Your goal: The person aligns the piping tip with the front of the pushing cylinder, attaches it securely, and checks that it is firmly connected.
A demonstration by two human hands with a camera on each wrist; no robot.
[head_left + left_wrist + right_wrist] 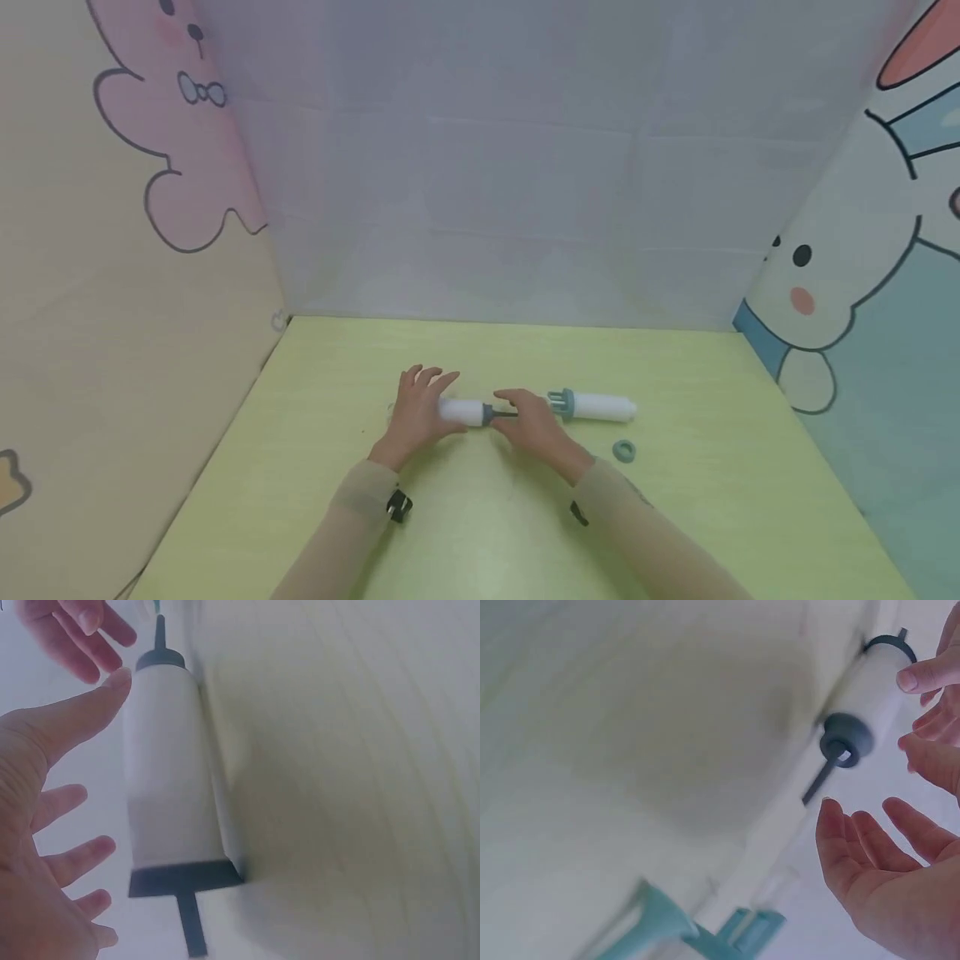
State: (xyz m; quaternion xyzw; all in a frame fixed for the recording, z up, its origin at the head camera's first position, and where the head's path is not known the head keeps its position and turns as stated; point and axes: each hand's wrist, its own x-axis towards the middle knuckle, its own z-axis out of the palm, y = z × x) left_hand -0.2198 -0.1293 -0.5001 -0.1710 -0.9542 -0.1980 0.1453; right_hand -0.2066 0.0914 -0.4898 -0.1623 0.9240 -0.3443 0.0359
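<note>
White cartridge (461, 409) with dark end caps is lying on the yellow-green table (315, 500), smack between both hands. Left hand (417, 410) is spread open, thumb just brushing it; right hand (529, 423) hovers relaxed beside the dark tip, gripping nothing. Second cartridge (594, 406) and teal ring (624, 451) sit just right.

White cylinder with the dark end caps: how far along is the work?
Done: nothing joined. In hand: both the left hand and the right hand are open beside the white cylinder with dark end caps. Left: the teal-capped white cylinder and small teal ring lie apart on the green table.
</note>
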